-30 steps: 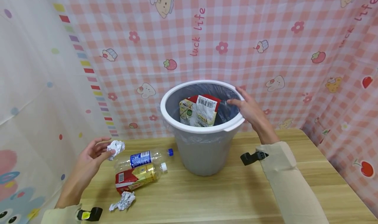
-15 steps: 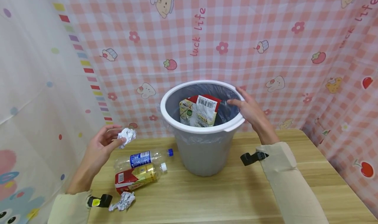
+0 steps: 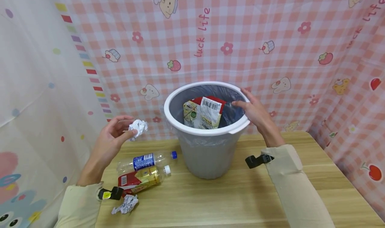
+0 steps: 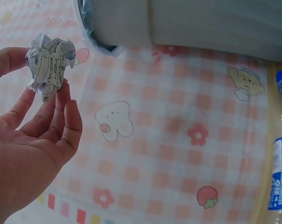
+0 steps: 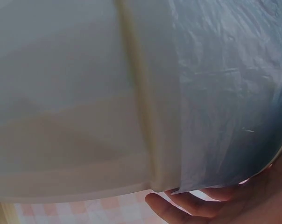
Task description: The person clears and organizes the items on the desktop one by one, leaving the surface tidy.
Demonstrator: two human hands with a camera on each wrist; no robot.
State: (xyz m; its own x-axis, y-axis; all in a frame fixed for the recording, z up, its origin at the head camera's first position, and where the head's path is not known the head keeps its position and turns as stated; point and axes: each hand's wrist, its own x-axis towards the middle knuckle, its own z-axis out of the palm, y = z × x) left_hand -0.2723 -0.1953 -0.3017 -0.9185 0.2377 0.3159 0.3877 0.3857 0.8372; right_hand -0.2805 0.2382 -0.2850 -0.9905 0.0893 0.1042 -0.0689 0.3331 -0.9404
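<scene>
My left hand (image 3: pixel 112 136) pinches a crumpled paper ball (image 3: pixel 139 128) between thumb and fingers, raised above the table to the left of the bin. Printed lettering shows on this paper ball (image 4: pixel 48 65) in the left wrist view. A grey trash bin (image 3: pixel 207 158) with a white rim and a clear liner stands upright on the table. My right hand (image 3: pixel 257 112) grips the bin's right rim, thumb over the inside and fingers outside. Within the bin leans a red and yellow wrapper (image 3: pixel 207 112) with a barcode. In the right wrist view, fingertips (image 5: pixel 162 205) show beside the bin's wall.
A clear bottle with a blue label (image 3: pixel 144 161) and a bottle with a red and gold label (image 3: pixel 141 179) lie left of the bin. Nearer the front is another crumpled paper (image 3: pixel 126 204). A checked curtain (image 3: pixel 192 37) hangs behind the wooden table (image 3: pixel 240 201).
My left hand has risen and moved rightward toward the bin, carrying the paper ball. The right hand keeps its hold on the rim, and the bin has not moved.
</scene>
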